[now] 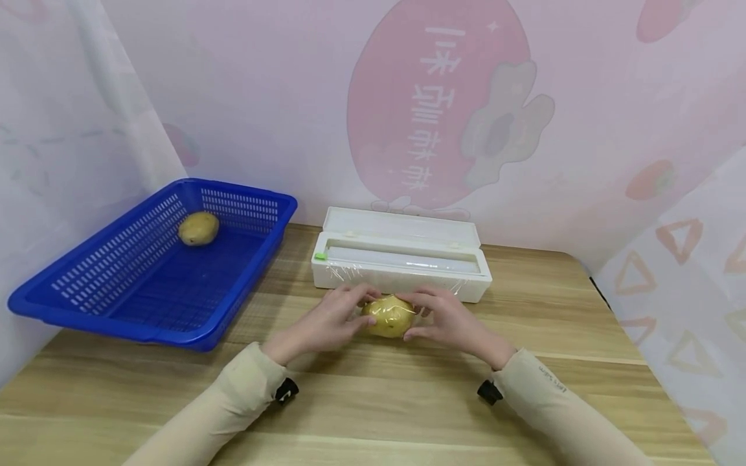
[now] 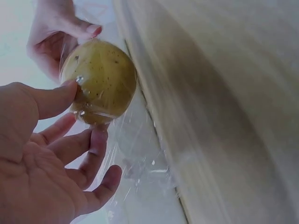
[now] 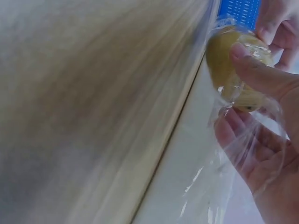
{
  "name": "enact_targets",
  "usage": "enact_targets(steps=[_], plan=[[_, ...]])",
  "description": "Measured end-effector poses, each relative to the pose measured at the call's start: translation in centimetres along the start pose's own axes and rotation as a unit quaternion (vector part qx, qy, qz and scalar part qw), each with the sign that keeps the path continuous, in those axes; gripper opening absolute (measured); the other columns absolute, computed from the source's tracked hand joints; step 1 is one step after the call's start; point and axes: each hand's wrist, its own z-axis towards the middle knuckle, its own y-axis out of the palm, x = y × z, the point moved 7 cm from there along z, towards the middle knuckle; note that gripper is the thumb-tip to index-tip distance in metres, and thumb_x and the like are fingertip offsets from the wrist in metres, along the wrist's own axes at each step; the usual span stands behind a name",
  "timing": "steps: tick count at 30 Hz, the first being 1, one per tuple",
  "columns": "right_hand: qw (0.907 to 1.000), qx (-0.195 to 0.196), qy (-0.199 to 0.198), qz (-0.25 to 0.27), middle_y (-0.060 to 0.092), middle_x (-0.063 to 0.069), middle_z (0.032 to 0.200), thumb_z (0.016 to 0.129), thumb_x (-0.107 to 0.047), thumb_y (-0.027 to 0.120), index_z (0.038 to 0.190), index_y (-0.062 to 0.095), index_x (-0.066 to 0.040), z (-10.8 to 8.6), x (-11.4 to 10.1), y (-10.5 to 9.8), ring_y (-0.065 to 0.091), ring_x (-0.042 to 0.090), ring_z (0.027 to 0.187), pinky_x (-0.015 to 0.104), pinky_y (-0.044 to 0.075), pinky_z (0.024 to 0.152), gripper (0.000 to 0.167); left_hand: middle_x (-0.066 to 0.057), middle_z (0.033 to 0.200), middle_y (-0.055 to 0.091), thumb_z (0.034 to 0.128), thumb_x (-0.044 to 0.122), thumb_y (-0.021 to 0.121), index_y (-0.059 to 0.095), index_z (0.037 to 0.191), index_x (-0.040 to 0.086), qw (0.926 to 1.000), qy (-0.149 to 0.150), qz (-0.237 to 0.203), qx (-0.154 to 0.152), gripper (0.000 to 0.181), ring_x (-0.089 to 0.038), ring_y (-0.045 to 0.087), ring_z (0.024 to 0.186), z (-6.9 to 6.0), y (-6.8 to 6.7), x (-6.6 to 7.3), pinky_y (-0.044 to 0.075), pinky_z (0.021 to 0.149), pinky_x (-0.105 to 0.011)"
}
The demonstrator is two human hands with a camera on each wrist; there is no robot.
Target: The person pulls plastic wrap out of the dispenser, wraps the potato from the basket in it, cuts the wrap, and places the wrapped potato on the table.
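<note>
Between both hands is a potato (image 1: 390,317) with clear plastic film over it, just in front of the white film box. My left hand (image 1: 335,318) holds its left side, thumb and fingertips against the skin, as the left wrist view also shows on the potato (image 2: 105,79). From the other side my right hand (image 1: 451,323) grips it; in the right wrist view the thumb presses the film-covered potato (image 3: 224,60). Loose cling film (image 3: 252,135) trails about the right fingers. Behind the hands stands the cling film box (image 1: 402,278), its lid raised and a roll (image 1: 402,259) inside.
At the left a blue plastic basket (image 1: 239,291) with slotted sides stands on the wooden table (image 1: 373,408). A second potato (image 1: 199,228) lies in its far end. A printed pink-and-white cloth (image 1: 262,97) hangs behind the table.
</note>
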Motion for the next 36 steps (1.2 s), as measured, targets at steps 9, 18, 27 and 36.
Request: enact_targets(steps=[9,18,27,36], plan=[[0.9988,-0.017,0.032,0.033,0.068,0.004,0.105,0.074,-0.021,0.088,0.127,0.065,-0.001,-0.5,0.6,0.3,0.066,0.015,0.087,0.031,0.056,0.074,0.061,-0.005,0.12,0.064,0.09,0.017,0.073,0.059,0.124,0.007,0.9992,-0.004,0.027,-0.03,0.038,-0.029,0.051,0.113,-0.2,0.1,0.5,0.032,0.1,-0.054],[0.9942,-0.039,0.077,0.064,0.069,0.004,0.111,0.08,-0.026,0.083,0.129,0.064,-0.004,-1.0,1.0,0.3,0.064,0.013,0.094,0.034,0.055,0.08,0.057,-0.007,0.121,0.065,0.0905,0.017,0.072,0.06,0.124,0.005,0.9977,0.019,0.054,-0.037,0.038,-0.029,0.05,0.114,-0.1,0.4,1.2,0.034,0.1,-0.052],[0.996,0.056,-0.012,-0.068,0.058,0.012,0.125,0.076,-0.029,0.087,0.127,0.064,-0.002,-0.7,-2.0,-1.8,0.055,0.026,0.114,0.044,0.047,0.093,0.062,-0.007,0.117,0.067,0.0912,0.016,0.071,0.062,0.125,0.003,0.9968,0.037,0.058,-0.04,0.037,-0.028,0.053,0.103,0.5,0.5,0.9,0.039,0.091,-0.048],[0.9953,0.02,0.027,-0.091,0.059,0.007,0.119,0.077,-0.028,0.087,0.124,0.064,-0.003,-0.1,-1.9,0.2,0.054,0.02,0.109,0.035,0.048,0.092,0.059,-0.007,0.115,0.068,0.0935,0.013,0.069,0.062,0.127,0.002,0.9963,0.034,0.04,-0.068,0.035,-0.024,0.06,0.1,1.6,0.7,-0.2,0.045,0.09,-0.043]])
